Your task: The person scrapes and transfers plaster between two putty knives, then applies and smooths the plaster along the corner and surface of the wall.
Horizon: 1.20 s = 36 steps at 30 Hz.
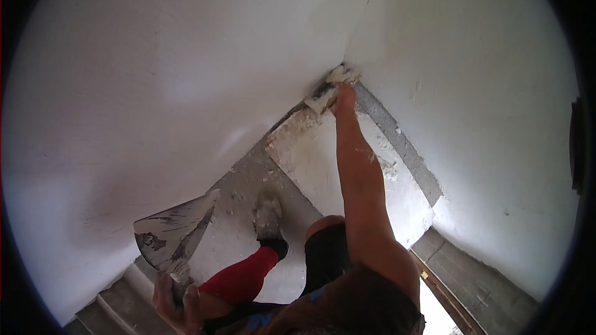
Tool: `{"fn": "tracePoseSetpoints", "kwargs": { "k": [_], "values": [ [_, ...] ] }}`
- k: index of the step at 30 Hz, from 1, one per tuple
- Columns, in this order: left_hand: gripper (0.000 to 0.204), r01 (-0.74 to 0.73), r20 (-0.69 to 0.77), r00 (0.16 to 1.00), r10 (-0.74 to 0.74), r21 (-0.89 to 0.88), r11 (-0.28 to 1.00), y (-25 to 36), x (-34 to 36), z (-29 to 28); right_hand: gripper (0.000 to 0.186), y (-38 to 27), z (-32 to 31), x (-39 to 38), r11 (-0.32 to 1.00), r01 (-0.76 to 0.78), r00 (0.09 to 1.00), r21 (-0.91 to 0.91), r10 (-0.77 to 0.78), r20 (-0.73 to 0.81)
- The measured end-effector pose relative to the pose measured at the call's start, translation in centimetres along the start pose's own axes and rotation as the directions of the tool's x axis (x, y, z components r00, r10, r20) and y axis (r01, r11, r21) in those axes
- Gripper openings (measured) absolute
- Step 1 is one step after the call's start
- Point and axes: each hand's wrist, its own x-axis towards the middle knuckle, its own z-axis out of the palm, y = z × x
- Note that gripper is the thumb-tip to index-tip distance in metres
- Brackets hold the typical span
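My left hand (179,305), at the lower left, is wrapped around the handle of a wide putty knife (174,231). Its fan-shaped blade points up beside the left wall and carries grey and white smears. My right arm stretches far forward to the corner where the two walls meet. There my right hand (345,99) is closed on a plaster-smeared flat tool (321,100), low against the wall base; its shape is partly hidden. A lump of pale plaster (343,74) lies in the corner just beyond the fingers.
A whitish board (310,155) with plaster crumbs lies on the grey floor (239,180) under my right arm. My shoe (267,216) stands left of it. Steps (121,307) drop away at lower left. A wooden edge (450,298) borders a bright gap at lower right.
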Motion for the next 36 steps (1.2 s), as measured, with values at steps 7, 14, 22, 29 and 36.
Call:
{"fn": "tracePoseSetpoints", "kwargs": {
  "k": [7, 14, 22, 29, 36],
  "values": [
    [0.037, -0.28, 0.118, 0.957, 0.267, 0.111, 0.954, -0.2, 1.7, 0.0, 0.03, -2.7, -1.0, 4.7, 0.903, 0.24, 0.96, -0.357, -0.274, -0.049],
    [0.046, -0.266, 0.001, 0.96, 0.281, 0.328, 0.906, -0.8, -1.6, -1.1, 0.026, -1.5, 4.4, -1.4, 0.877, 0.237, 0.97, -0.418, -0.236, 0.055],
    [0.051, -0.11, 0.128, 0.985, 0.112, -0.02, 0.994, 1.6, -0.3, -1.0, 0.02, -7.3, 8.4, -5.8, 0.831, 0.396, 0.909, -0.39, -0.416, 0.034],
    [0.045, -0.367, 0.006, 0.93, 0.368, 0.098, 0.925, 2.8, 1.2, 1.0, 0.019, -11.4, 11.9, -20.0, 0.577, 0.758, 0.652, -0.303, -0.677, 0.342],
    [0.04, -0.226, 0.006, 0.974, 0.226, 0.077, 0.971, 4.1, 1.0, 2.1, 0.034, -8.4, 0.5, -17.4, 0.512, 0.781, 0.623, -0.357, -0.669, 0.405]
  ]
}}
